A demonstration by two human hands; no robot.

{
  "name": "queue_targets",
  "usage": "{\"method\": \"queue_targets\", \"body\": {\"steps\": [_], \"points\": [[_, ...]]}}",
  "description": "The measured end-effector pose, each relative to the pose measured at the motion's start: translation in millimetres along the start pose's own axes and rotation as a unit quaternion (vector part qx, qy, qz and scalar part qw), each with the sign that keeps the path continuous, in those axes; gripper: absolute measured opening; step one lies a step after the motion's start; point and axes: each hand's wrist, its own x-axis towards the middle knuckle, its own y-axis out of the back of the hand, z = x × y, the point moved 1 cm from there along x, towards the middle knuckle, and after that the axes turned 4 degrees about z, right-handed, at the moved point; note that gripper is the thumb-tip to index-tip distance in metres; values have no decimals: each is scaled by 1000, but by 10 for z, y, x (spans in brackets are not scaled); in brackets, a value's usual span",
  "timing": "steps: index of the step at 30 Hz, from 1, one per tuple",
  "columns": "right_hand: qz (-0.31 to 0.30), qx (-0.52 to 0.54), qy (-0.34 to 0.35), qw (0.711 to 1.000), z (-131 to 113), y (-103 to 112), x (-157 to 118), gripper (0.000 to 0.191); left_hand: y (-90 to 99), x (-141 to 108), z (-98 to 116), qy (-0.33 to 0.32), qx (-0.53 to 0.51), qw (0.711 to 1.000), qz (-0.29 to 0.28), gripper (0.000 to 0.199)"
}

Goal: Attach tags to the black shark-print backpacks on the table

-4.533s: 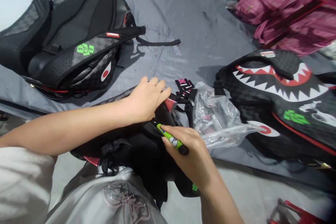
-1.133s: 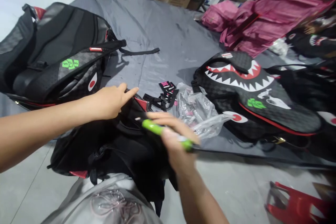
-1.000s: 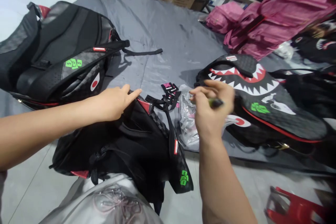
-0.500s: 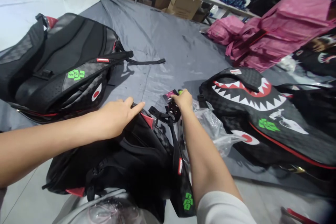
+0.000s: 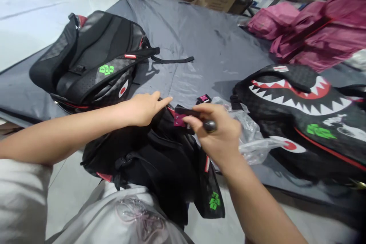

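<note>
We see the grey sheet (image 5: 200,42) bearing the backpack on the left (image 5: 94,42) and the shark-mouth backpack (image 5: 277,120) on the right; the near backpack (image 5: 160,167) lies against our lap. The clear plastic bag (image 5: 251,133) sits just beside the shark-mouth one, its contents too unclear to tell. Our left hand (image 5: 141,110) rests on the near backpack's top edge, one finger stretched out; whether it pinches fabric, we cannot tell. Our right hand (image 5: 220,131), the nearer, pinches the black-and-pink tag (image 5: 179,119) by one end. Its long axis points left, over that edge. A pen-like tool (image 5: 210,126) is tucked in the same hand. Another tag (image 5: 203,99) lies beyond.
</note>
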Motion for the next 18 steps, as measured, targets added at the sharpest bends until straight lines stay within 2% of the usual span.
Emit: {"method": "queue_targets", "body": {"steps": [2,4,6,8,10,12,15,18], "points": [[-68,26,48,996,-97,-159,-133,14,0,-25,1,-1,-4,1000,9,92],[-144,39,53,987,-118,-298,-248,23,-4,-43,1,-1,-9,1000,20,92],[-220,30,14,975,-104,-375,-331,32,-8,-53,-3,2,-17,999,28,92],[-280,10,-44,959,-90,-392,-371,32,-14,-75,-19,1,-38,998,40,92],[-299,-13,-88,950,-101,-382,-360,26,-37,-141,-54,11,-88,994,71,90],[-305,-35,-99,947,-144,-386,-310,24,-98,-277,-104,37,-169,977,121,81],[-342,-79,-71,934,-250,-451,-202,28,-277,-578,-162,72,-282,939,182,73],[-404,-111,-23,908,-344,-568,-84,29,-481,-823,-163,83,-302,931,189,85]]}}
